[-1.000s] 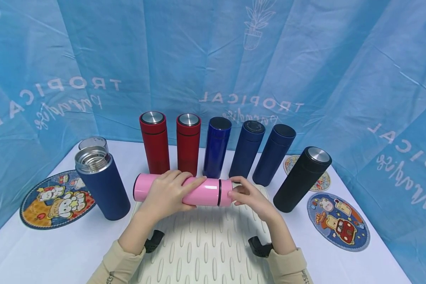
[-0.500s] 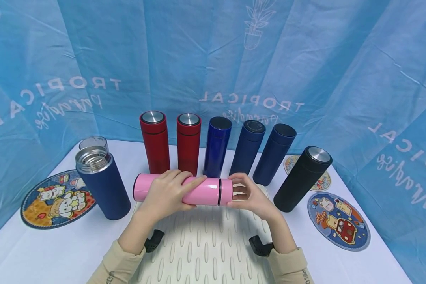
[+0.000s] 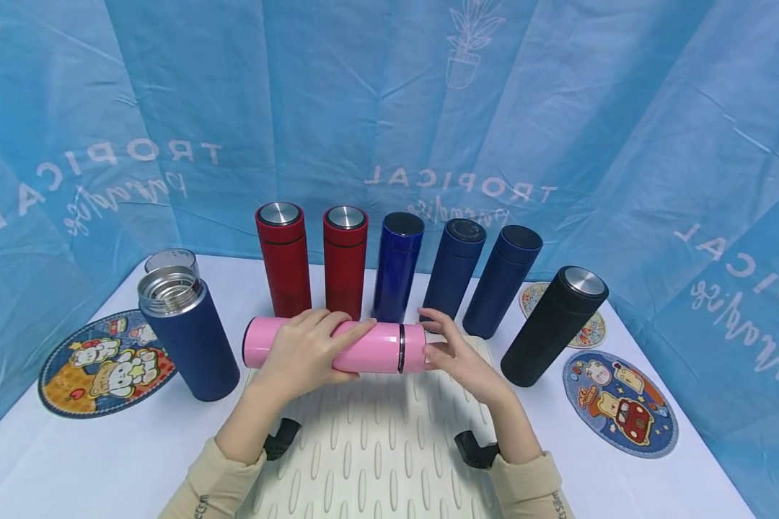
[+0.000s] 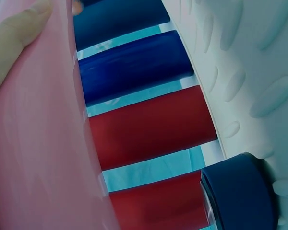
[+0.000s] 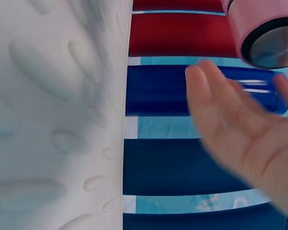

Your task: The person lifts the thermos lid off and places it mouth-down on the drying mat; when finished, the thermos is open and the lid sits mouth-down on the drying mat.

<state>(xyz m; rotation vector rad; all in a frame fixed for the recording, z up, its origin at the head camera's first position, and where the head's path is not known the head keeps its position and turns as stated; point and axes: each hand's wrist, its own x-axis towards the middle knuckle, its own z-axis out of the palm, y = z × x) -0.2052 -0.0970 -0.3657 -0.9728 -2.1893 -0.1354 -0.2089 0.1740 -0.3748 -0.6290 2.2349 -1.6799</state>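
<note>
Pink and glossy, the bottle (image 3: 373, 349) is sideways over the far edge of the white mat (image 3: 376, 450); your left hand (image 3: 306, 352) grips it, while your right hand (image 3: 461, 366), fingers parted, hovers just beside its lid (image 3: 415, 347).

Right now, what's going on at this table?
A person's left hand grips a pink insulated bottle, held sideways above a white ridged board. The right hand is at its lid, which is in place; contact is unclear. Capped red bottles and blue bottles stand behind; an uncapped navy bottle stands to the left.
</note>
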